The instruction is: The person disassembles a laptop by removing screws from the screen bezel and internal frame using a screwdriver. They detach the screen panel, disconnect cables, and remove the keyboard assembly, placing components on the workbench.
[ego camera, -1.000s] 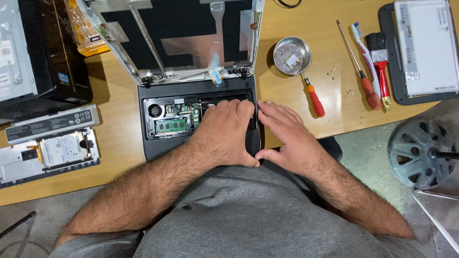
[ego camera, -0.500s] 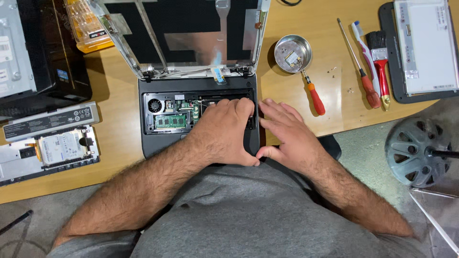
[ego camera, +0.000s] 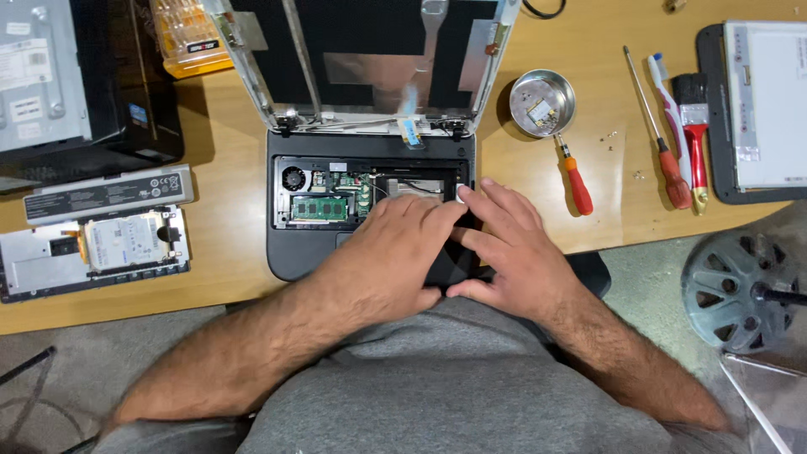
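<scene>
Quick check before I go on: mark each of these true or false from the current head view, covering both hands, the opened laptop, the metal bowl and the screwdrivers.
1. Both hands rest on the opened black laptop base. True.
2. The left hand holds the orange-handled screwdriver. False: it lies on the wooden desk, untouched.
3. The round metal bowl sits right of the laptop. True.
4. The right hand is inside the bowl. False: it lies on the laptop's right front corner.
5. The silver hard drive lies left of the laptop. True.

Opened black laptop [ego camera: 290, 244] lies flat on the desk, internals exposed, apparently keyboardless.
</scene>
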